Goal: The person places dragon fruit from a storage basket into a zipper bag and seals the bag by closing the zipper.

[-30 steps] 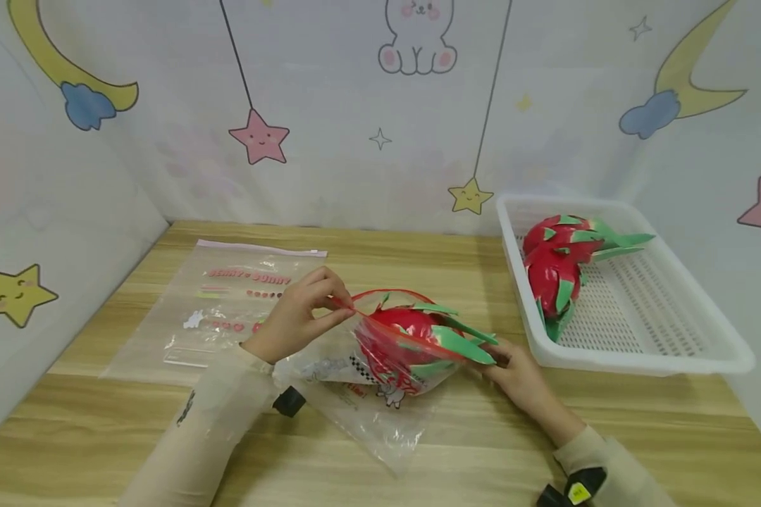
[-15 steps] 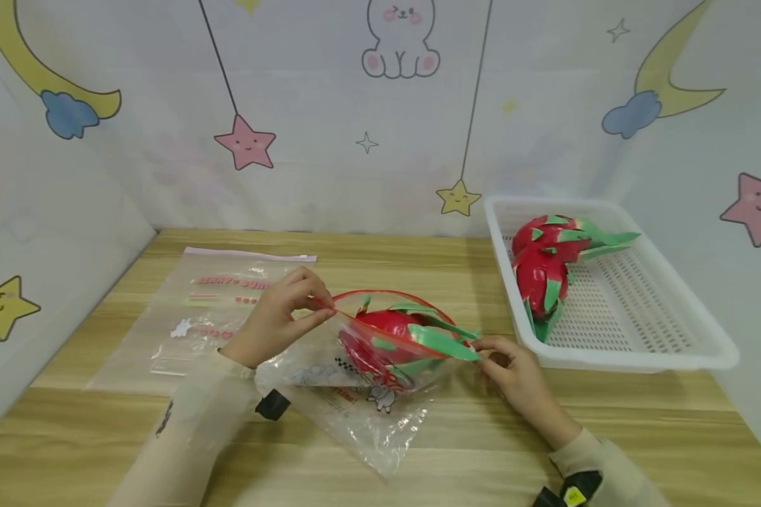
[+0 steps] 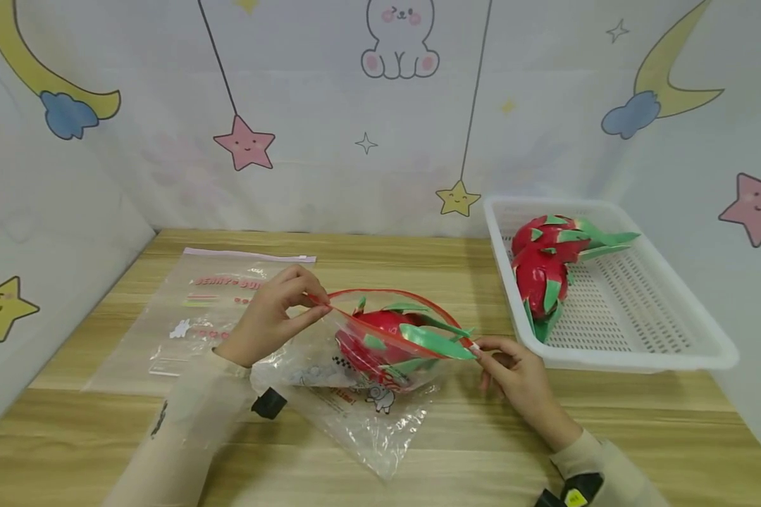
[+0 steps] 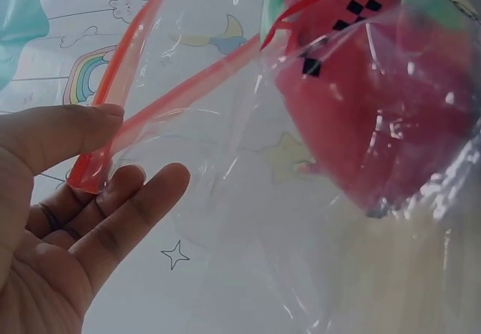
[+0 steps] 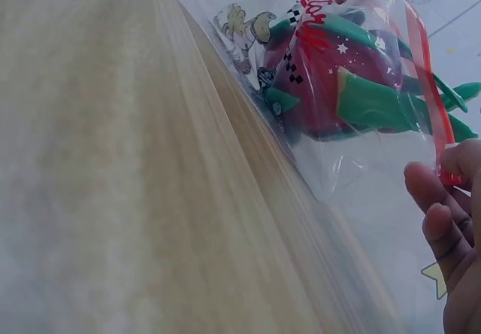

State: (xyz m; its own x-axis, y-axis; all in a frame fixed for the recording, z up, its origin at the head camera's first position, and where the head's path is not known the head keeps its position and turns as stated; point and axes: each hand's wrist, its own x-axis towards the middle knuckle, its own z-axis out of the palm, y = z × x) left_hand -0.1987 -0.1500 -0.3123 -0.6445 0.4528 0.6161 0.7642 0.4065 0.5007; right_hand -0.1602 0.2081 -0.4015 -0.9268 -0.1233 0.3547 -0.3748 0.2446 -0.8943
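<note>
A clear zip bag (image 3: 361, 415) with a red zip rim lies on the wooden table (image 3: 418, 260), and a red dragon fruit (image 3: 380, 338) with green leaves sits inside its open mouth. My left hand (image 3: 317, 304) pinches the left end of the rim between thumb and fingers. The left wrist view shows that thumb (image 4: 68, 135) pressing the red strip (image 4: 143, 116), with the fruit (image 4: 368, 116) behind plastic. My right hand (image 3: 482, 348) pinches the rim's right end. In the right wrist view its fingertips (image 5: 440, 198) touch the strip's end beside the fruit (image 5: 323, 86).
A second zip bag (image 3: 209, 303) lies flat at the back left of the table. A white perforated basket (image 3: 640, 331) at the right holds two more dragon fruits (image 3: 542, 264). Patterned walls close in the back and both sides.
My right hand has left the fruit's green leaves and now pinches the rim's right end. The fruit sits a little deeper in the bag. The left hand keeps its pinch.
</note>
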